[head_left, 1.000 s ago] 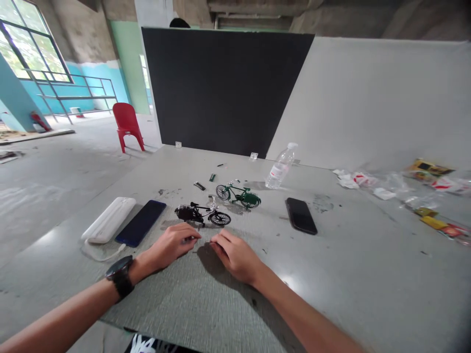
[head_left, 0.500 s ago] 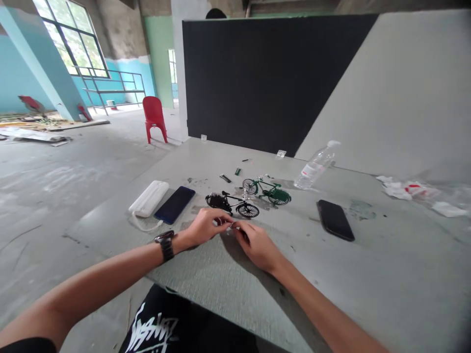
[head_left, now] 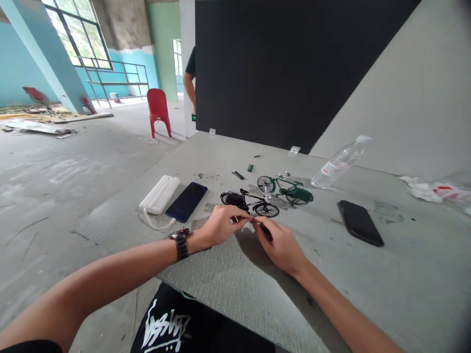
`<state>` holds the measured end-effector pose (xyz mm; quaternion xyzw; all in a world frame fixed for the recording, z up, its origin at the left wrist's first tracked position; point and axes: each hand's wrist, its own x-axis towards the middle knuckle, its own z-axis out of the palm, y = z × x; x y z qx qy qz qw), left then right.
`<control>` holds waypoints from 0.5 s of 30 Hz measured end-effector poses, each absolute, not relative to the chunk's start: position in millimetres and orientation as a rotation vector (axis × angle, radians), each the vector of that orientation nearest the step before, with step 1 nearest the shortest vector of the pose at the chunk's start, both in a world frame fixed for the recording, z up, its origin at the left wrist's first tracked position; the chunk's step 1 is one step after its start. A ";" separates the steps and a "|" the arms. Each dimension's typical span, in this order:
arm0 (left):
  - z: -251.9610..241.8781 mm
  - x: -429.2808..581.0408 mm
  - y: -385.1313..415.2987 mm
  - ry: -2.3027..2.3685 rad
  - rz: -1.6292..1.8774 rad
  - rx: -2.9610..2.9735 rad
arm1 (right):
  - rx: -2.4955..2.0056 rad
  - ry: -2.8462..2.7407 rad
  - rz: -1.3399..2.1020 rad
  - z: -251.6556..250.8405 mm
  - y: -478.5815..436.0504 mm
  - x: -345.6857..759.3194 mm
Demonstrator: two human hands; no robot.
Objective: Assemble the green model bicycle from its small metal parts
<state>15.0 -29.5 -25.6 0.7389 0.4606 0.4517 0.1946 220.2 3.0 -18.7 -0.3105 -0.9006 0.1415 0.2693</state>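
Observation:
My left hand (head_left: 224, 224), with a dark watch (head_left: 180, 244) at its wrist, is closed in a pinch over the near part of the table. Facing it, my right hand (head_left: 277, 241) pinches too, and the fingertips of both meet. Whatever lies between them is too small and covered to name. Just beyond the fingers stands a black model bicycle (head_left: 250, 202). Behind it to the right is a green model bicycle (head_left: 285, 190). Two small parts, a dark strip (head_left: 238, 175) and a green piece (head_left: 250, 167), lie farther back.
A white power bank (head_left: 160, 195) is cabled to a blue phone (head_left: 187, 202) on the left. To the right are a black phone (head_left: 360, 223), a tilted plastic bottle (head_left: 340, 163) and crumpled packaging (head_left: 437, 190). A black panel (head_left: 287, 68) rises at the back; a person's arm (head_left: 190, 88) shows beside it.
The view has shifted, so the table's things appear farther right. Both hands keep their fingertips together by the black bicycle. A person's arm has come into sight left of the panel.

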 end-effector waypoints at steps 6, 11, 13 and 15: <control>-28.5 13.5 -28.4 1.273 1.286 2.080 | -0.886 -2.431 0.419 -17.7 3.2 222.3; -32.2 10.3 -26.8 1.264 1.075 2.278 | -0.913 -2.509 0.382 -14.2 6.0 228.8; -35.3 9.1 -25.3 1.256 0.980 2.362 | -0.876 -2.559 0.379 -11.2 6.9 232.9; -38.5 8.4 -24.2 1.254 0.929 2.419 | -0.829 -2.583 0.402 -7.8 7.9 237.2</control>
